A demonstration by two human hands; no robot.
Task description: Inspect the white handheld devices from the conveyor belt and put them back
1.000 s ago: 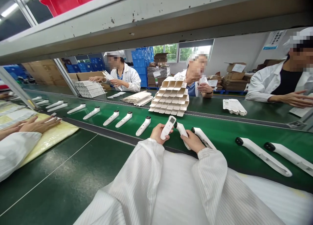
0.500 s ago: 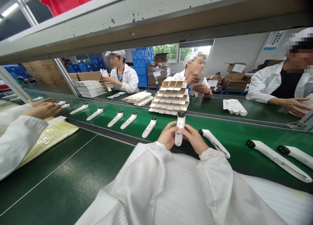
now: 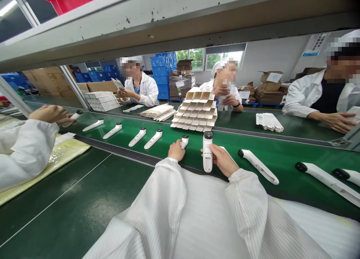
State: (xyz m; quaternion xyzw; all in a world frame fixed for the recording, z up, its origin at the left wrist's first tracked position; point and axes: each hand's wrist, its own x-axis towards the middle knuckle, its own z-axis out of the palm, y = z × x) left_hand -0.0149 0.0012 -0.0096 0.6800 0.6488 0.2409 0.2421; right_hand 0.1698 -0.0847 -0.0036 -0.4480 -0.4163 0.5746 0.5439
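Note:
In my right hand [image 3: 224, 160] is a white infrared thermometer [image 3: 207, 152] with a black head, held upright by the handle, its open slot facing me. My left hand [image 3: 177, 151] has its fingers closed around a second thermometer [image 3: 184, 142] at the belt, to the left of the first; most of its handle is hidden by the hand. Just behind my right hand a white piece [image 3: 225, 151] shows in part; I cannot tell what it is. More thermometers lie along the green belt [image 3: 194, 159], among them one to the right [image 3: 258, 166] and one to the left [image 3: 153, 139].
Beyond the belt rises a stack of open white boxes [image 3: 194, 111], with flat cartons [image 3: 158, 113] beside it. Co-workers sit opposite. At left, a neighbour's hands [image 3: 50, 114] hold a thermometer over a yellow plastic-wrapped sheet [image 3: 64, 156]. A shelf [image 3: 168, 19] crosses overhead.
My left hand has let go of the upright thermometer and moved left onto another one. Thermometers on the belt have shifted right. The neighbour's hands at left now hold a thermometer.

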